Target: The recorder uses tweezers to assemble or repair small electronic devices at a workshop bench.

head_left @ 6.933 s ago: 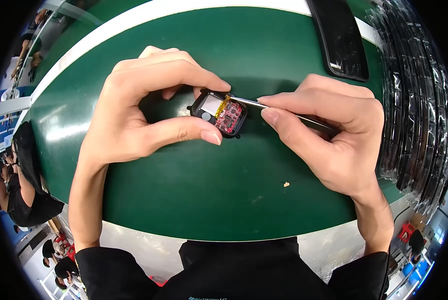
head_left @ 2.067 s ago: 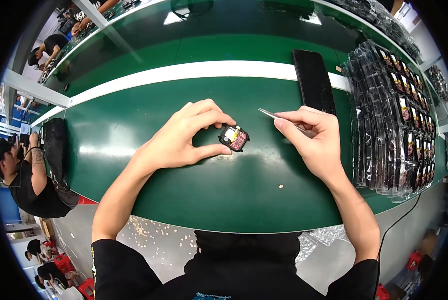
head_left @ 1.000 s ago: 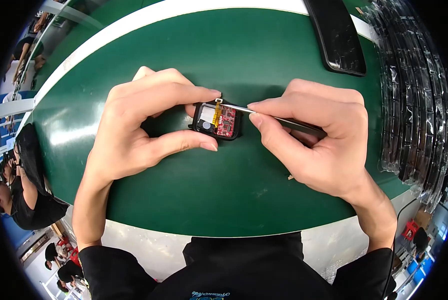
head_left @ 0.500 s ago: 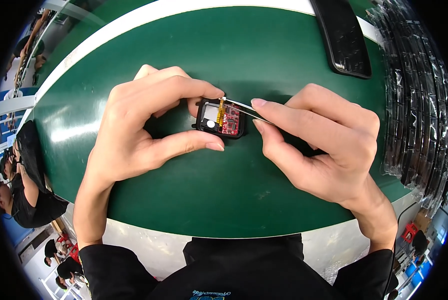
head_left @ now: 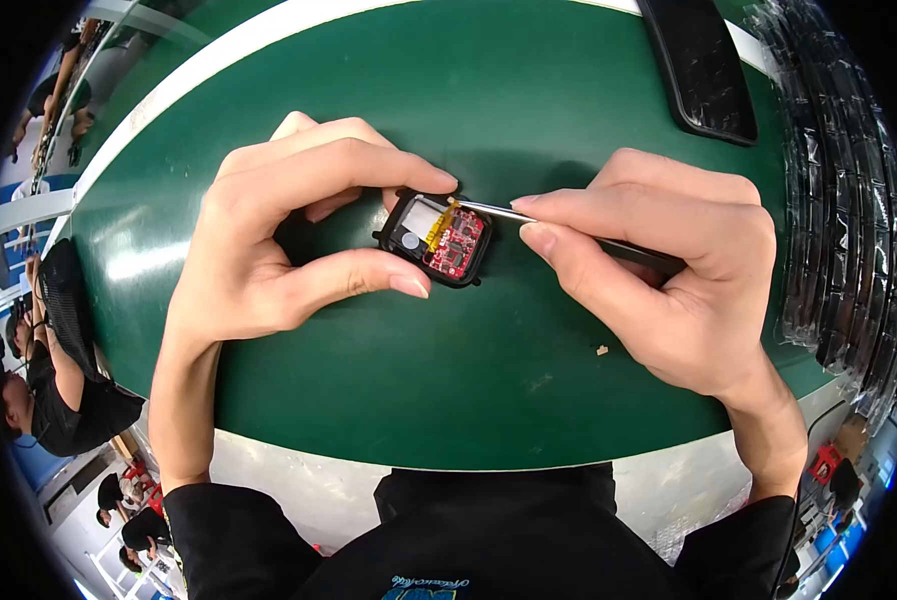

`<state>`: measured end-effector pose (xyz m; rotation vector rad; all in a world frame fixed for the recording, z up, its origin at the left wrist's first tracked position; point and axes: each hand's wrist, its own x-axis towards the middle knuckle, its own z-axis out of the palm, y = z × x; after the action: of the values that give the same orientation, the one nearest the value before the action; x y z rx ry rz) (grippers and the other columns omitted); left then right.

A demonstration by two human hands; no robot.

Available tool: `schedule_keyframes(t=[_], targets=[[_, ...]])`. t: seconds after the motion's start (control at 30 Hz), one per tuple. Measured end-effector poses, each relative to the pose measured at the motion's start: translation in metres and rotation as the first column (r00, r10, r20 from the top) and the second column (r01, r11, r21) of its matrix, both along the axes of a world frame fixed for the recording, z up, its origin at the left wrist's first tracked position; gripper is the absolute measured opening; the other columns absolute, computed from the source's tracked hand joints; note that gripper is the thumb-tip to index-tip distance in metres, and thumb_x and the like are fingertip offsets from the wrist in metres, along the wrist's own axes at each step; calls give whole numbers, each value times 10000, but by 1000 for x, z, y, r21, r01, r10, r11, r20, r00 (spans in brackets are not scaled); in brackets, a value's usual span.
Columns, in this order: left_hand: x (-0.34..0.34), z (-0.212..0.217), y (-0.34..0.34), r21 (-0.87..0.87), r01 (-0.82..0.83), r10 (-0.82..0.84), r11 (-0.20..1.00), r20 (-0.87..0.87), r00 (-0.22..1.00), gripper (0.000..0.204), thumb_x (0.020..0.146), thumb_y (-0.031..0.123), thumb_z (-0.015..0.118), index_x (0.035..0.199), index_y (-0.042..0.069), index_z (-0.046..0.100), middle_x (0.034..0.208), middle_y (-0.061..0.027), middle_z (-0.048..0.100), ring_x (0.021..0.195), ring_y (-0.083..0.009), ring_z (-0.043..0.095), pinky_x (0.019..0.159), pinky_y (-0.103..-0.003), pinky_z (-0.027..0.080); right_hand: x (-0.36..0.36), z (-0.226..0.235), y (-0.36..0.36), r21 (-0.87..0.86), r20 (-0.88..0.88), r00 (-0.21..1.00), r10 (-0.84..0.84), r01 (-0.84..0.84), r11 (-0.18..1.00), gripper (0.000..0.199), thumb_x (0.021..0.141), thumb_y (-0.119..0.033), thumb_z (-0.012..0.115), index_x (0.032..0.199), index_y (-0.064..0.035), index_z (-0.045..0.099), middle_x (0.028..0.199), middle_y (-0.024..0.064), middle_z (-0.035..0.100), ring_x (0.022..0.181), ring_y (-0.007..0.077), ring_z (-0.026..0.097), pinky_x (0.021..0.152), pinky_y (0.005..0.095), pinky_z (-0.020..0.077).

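A small black square device housing (head_left: 438,238), open at the top, shows a red circuit board, a silvery cell and a yellow flex strip inside. My left hand (head_left: 288,235) pinches the housing between thumb and forefinger just above the green mat (head_left: 488,390). My right hand (head_left: 668,275) grips thin metal tweezers (head_left: 488,209) like a pen. Their tip touches the yellow strip at the housing's upper edge.
A black phone-like slab (head_left: 703,65) lies at the far right of the mat. Stacked trays in clear plastic bags (head_left: 838,200) fill the right side. A tiny pale scrap (head_left: 600,350) lies on the mat near my right wrist. People sit far off at the left edge.
The tweezers' tip has drawn back a little toward the housing's upper right edge. Both hands and the housing keep nearly the same place.
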<state>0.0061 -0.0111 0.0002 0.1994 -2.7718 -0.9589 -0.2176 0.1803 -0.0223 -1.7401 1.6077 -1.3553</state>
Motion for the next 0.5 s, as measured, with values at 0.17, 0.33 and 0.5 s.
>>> schedule_keyframes(t=[0.17,0.33,0.5], targets=[[-1,-1,-1,-33,37,-38,999,-29,999,710,684,498,960,1171,0,820,953,-66,773,720,-150,499,691,-316,336,-1,0,0,18,-10,1000,8,-8,1000,189,847,78,819,1017,9,864,683,41,673,516,58,503,474,248,309],[-3,3,2,-54,53,-53,997,-2,999,656,718,474,955,1159,9,819,981,-75,790,764,-159,561,690,-319,340,0,-2,0,4,-24,999,21,-21,1000,189,844,76,820,1013,6,864,678,37,670,508,51,488,469,250,300],[-5,4,3,-74,95,-97,993,-18,995,573,755,423,953,1112,0,804,1049,-105,817,847,-204,677,748,-334,402,0,-3,2,0,-41,999,13,-13,1000,193,838,85,814,1007,5,863,675,34,671,497,48,482,463,249,296]])
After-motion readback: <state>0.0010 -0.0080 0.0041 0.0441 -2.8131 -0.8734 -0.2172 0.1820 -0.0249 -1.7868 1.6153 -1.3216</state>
